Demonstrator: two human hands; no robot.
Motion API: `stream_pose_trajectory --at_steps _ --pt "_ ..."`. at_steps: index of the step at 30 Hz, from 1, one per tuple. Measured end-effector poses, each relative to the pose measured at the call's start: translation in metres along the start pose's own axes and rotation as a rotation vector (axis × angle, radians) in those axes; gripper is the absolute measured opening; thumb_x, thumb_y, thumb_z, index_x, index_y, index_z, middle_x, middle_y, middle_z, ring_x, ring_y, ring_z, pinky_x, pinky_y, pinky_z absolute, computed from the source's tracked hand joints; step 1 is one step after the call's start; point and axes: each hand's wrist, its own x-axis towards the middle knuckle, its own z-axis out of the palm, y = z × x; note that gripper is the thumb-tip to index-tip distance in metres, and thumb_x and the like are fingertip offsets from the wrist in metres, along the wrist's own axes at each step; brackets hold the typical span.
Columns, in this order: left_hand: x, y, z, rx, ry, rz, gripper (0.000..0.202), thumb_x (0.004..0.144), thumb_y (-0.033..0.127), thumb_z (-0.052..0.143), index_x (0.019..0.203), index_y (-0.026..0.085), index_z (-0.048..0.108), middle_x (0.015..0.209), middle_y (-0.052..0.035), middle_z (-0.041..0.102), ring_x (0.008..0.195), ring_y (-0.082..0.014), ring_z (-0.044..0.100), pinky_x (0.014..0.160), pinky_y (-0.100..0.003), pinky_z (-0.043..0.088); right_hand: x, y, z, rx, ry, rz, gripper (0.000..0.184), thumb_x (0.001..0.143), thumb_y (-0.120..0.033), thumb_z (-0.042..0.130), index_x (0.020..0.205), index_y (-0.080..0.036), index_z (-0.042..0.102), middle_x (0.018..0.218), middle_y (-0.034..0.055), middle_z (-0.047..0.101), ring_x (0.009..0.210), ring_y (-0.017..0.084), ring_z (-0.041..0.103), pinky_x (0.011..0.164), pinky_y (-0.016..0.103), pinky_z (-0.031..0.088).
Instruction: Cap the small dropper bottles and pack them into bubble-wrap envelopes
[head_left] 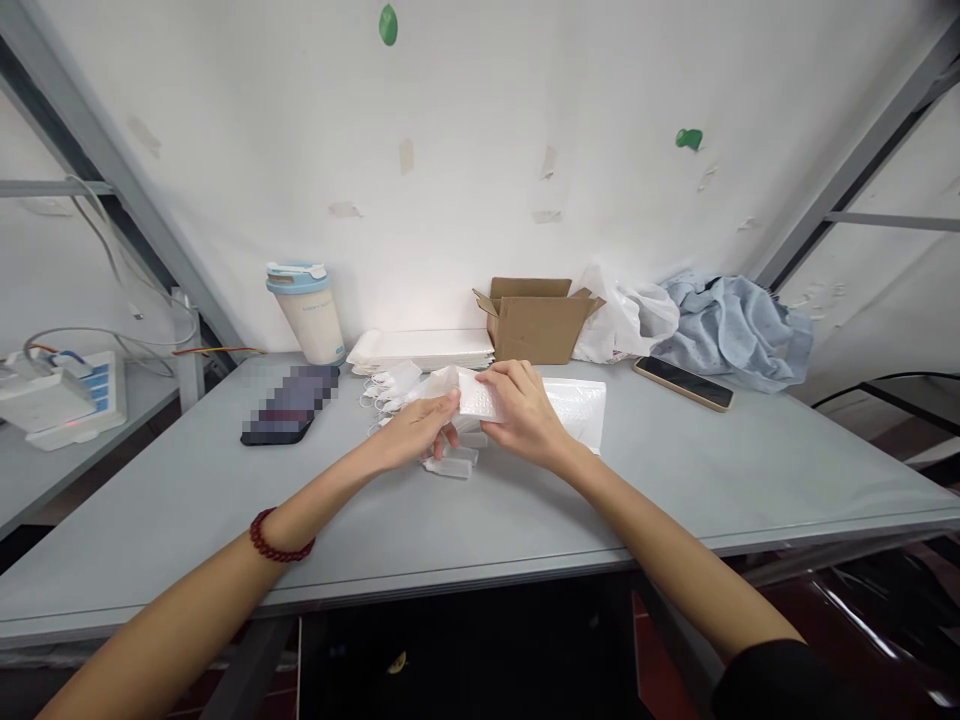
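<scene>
Above the middle of the table, my left hand [424, 428] and my right hand [525, 410] pinch a white bubble mailer [478, 398] between them, the left at one end, the right on top and along its side. More white bubble wrap [589, 408] lies flat behind my right wrist; whether it belongs to the same mailer I cannot tell. Under my left hand are small translucent plastic bottles or sleeves [450, 467], partly hidden by my fingers. A pile of white tags with string loops [390, 385] sits just beyond my left hand.
Along the wall stand a lidded cup [311, 315], a stack of white envelopes [424, 347], an open cardboard box [544, 325], a white plastic bag [626, 315] and a blue cloth [739, 325]. A blurred dark phone-like object [292, 405] lies left; a phone [682, 383] lies right.
</scene>
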Motion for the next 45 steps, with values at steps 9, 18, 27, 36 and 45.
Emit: stream_pose_trajectory --at_steps 9,18,27,36,45 --pt "-0.007 0.004 -0.002 -0.208 -0.214 -0.169 0.078 0.081 0.075 0.009 0.111 0.017 0.05 0.061 -0.0071 0.068 0.029 -0.0129 0.048 0.035 -0.023 0.034 -0.001 -0.006 0.001 0.022 -0.026 -0.033 0.048 0.067 -0.017 0.057 0.115 -0.017 0.05 0.107 0.0118 0.051 0.097 0.026 0.044 0.08 0.04 0.039" --pt "-0.001 0.003 -0.015 -0.091 0.347 0.087 0.045 0.08 0.048 0.055 0.11 0.016 0.065 0.1 -0.0089 0.07 0.07 -0.019 0.067 0.051 -0.024 0.048 0.003 0.011 -0.008 0.025 -0.009 0.013 0.044 0.072 -0.022 0.057 0.115 -0.018 0.052 0.107 0.0117 0.053 0.1 0.027 0.046 0.085 0.041 0.037" --pt "-0.002 0.005 -0.014 -0.165 0.41 0.017 0.031 0.077 0.038 0.059 0.091 0.013 0.072 0.085 -0.0077 0.073 0.071 -0.0192 0.067 0.071 -0.031 0.053 0.003 0.008 -0.007 -0.204 -0.013 -0.094 0.044 0.08 -0.026 0.05 0.122 -0.013 0.046 0.12 0.0171 0.052 0.113 0.029 0.043 0.091 0.044 0.031" --pt "0.003 -0.006 -0.003 -0.368 0.443 0.184 0.046 0.079 0.042 0.06 0.112 0.011 0.065 0.102 -0.0082 0.07 0.087 -0.0214 0.065 0.081 -0.037 0.054 -0.003 0.003 0.014 -0.449 -0.071 -0.065 0.041 0.083 -0.006 0.041 0.122 -0.009 0.048 0.125 0.0211 0.052 0.12 0.03 0.043 0.097 0.048 0.026" --pt "0.0 -0.014 0.008 0.333 0.501 0.597 0.034 0.089 0.031 0.049 0.117 0.015 0.059 0.123 -0.0131 0.059 0.114 -0.0248 0.054 0.093 -0.041 0.049 -0.002 0.003 0.009 -0.359 -0.076 -0.096 0.037 0.083 -0.005 0.042 0.118 -0.011 0.054 0.117 0.0145 0.062 0.107 0.024 0.055 0.094 0.042 0.029"
